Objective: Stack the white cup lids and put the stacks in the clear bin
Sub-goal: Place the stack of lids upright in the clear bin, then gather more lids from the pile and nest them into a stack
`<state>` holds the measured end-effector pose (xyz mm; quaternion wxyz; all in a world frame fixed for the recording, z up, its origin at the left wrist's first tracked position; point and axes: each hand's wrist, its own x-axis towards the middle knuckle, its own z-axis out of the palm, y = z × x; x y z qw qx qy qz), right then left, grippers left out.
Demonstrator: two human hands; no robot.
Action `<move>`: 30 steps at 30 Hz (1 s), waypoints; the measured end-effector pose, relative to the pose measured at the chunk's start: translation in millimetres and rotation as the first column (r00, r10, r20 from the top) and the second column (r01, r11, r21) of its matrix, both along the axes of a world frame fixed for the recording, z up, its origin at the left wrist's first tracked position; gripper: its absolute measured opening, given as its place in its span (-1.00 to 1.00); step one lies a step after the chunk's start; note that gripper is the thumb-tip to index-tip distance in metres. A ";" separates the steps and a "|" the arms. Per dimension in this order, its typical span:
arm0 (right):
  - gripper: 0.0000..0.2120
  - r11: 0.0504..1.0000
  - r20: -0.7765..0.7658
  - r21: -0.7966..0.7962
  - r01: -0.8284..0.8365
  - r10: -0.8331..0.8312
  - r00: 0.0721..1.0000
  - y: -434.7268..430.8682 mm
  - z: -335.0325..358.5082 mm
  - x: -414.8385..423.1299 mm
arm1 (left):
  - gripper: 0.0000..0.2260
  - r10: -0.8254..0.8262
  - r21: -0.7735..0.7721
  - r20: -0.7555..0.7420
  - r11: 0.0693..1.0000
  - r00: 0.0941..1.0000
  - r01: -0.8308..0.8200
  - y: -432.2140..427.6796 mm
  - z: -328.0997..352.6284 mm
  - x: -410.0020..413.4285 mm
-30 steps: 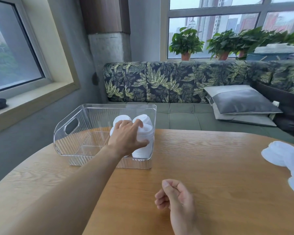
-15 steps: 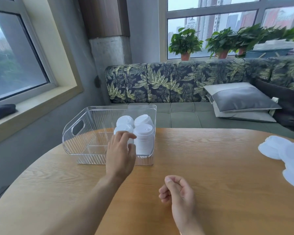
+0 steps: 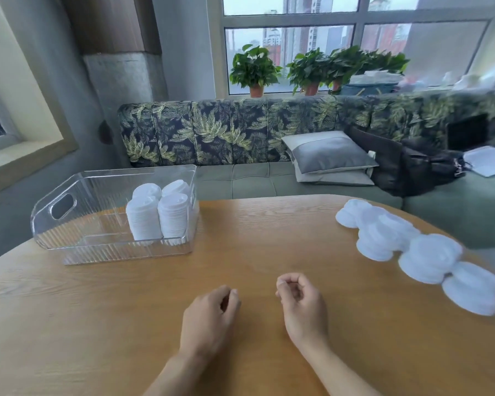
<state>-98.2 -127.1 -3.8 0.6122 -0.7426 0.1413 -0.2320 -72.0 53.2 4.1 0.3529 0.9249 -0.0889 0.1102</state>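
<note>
My left hand (image 3: 209, 318) and right hand (image 3: 303, 305) hover loosely curled, empty. White cup lids (image 3: 423, 254) to their right need square nesting.

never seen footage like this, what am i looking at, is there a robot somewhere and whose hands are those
There is no robot here. A person is working with bare hands, and the view comes from a wide-angle camera worn on their head, looking forward and down. The left hand and right hand are low in the picture over the wooden table, fingers loosely curled, holding nothing. On the left of the table stands a clear bin with four stacks of white lids at its right end. A blurred cluster of loose lids lies on the right side of the table, not yet in the bin.
</note>
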 end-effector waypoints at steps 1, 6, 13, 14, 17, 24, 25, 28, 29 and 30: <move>-0.83 0.999 -0.001 -0.014 0.031 -0.031 1.000 -14.4 0.4 -5.6 | -0.60 -0.028 0.029 -0.012 0.999 1.000 0.028 -11.1 0.0 -2.9; -0.84 0.985 -0.015 -0.069 0.156 -0.157 0.987 -81.9 3.6 -32.8 | -0.59 -0.186 0.101 -0.022 0.977 0.982 0.187 -71.3 2.9 -18.2; -0.85 0.954 -0.004 -0.123 0.274 -0.277 0.961 -153.6 7.9 -64.8 | -0.78 -0.341 0.131 -0.018 0.931 0.940 0.341 -148.3 6.8 -32.2; -0.84 0.949 0.000 -0.117 0.293 -0.296 0.955 -161.9 8.5 -68.7 | -0.80 -0.352 0.130 -0.025 0.927 0.936 0.352 -158.1 6.3 -33.1; -0.79 0.934 0.004 -0.093 0.345 -0.346 0.938 -183.8 11.6 -78.3 | -0.86 -0.399 0.113 -0.027 0.910 0.917 0.399 -187.5 4.9 -36.5; -0.80 0.760 0.041 -0.347 0.549 -0.572 0.819 -238.6 15.3 -97.1 | -0.79 -0.525 0.097 0.064 0.849 0.848 0.519 -250.7 2.2 -46.7; -0.78 0.711 0.052 -0.390 0.585 -0.617 0.785 -247.0 15.0 -98.8 | -0.78 -0.540 0.124 0.093 0.840 0.837 0.528 -258.1 1.9 -48.3; -0.67 0.666 0.042 -0.371 0.647 -0.684 0.728 -271.1 14.1 -98.7 | -0.76 -0.604 0.241 0.148 0.790 0.783 0.564 -273.5 0.6 -50.8; -0.61 0.672 0.014 -0.358 0.649 -0.691 0.723 -279.0 13.9 -97.4 | -0.76 -0.628 0.274 0.159 0.769 0.762 0.577 -276.5 -0.3 -50.8; -0.53 0.681 -0.029 -0.359 0.639 -0.692 0.721 -286.2 13.8 -95.9 | -0.75 -0.645 0.295 0.161 0.754 0.747 0.587 -278.2 -1.1 -50.5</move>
